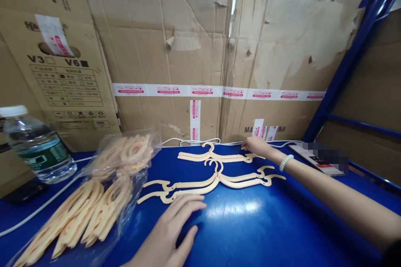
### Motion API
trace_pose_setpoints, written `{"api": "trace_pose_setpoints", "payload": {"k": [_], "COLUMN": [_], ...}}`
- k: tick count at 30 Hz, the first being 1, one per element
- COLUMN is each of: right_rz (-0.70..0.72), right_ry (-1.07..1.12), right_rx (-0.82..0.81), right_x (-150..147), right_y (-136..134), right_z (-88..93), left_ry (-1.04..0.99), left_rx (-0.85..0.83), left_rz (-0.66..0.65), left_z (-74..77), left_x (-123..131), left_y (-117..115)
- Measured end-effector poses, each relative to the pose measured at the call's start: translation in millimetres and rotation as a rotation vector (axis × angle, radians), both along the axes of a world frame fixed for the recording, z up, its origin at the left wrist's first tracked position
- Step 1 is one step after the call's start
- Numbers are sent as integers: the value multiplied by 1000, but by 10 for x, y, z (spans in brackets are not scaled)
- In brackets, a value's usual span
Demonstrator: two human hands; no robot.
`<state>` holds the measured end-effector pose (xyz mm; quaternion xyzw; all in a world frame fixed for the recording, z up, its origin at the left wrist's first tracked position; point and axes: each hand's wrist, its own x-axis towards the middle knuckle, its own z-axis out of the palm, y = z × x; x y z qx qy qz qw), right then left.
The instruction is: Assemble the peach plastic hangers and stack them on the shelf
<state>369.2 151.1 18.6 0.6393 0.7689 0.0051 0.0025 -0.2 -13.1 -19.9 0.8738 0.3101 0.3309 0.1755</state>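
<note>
Several cream folding clothes hangers lie on the blue table, hooks pointing away from me. The nearest folding hanger (200, 188) has both arms spread out, and another like it lies just behind. Farther back, a third hanger (225, 157) shows its left end without a spread arm. My left hand (175, 227) is open at the lower middle, fingers apart, just in front of the nearest hanger's left arm. My right hand (258, 147) reaches over beside the back hanger's right end. Its fingers are curled together, and what they pinch, if anything, is too small to make out.
A clear plastic bag (120, 212) of folded hangers lies at left, beside a water bottle (40, 150) and a black object (25, 192). Cardboard sheets (169, 58) stand behind the table. A flat printed item (316, 158) and a blue metal frame (347, 71) are at right.
</note>
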Motion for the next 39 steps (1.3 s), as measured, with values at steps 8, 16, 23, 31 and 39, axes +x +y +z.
{"api": "trace_pose_setpoints", "payload": {"k": [8, 16, 23, 31, 39], "right_rz": [30, 20, 268, 576, 568], "right_ry": [84, 322, 925, 1091, 1121], "right_rx": [171, 588, 587, 152, 17], "right_x": [4, -135, -910, -1463, -1587], "right_y": [-88, -621, -1342, -1834, -1883], "right_z": [5, 187, 216, 83, -30], "left_ry": [34, -60, -466, -620, -608], "left_rx": [-20, -148, -716, -1000, -872], "left_rz": [31, 79, -32, -13, 80], "left_z": [-22, 39, 56, 86, 48], "left_x": [-17, -17, 109, 216, 244], "left_y": [-16, -23, -33, -74, -56]}}
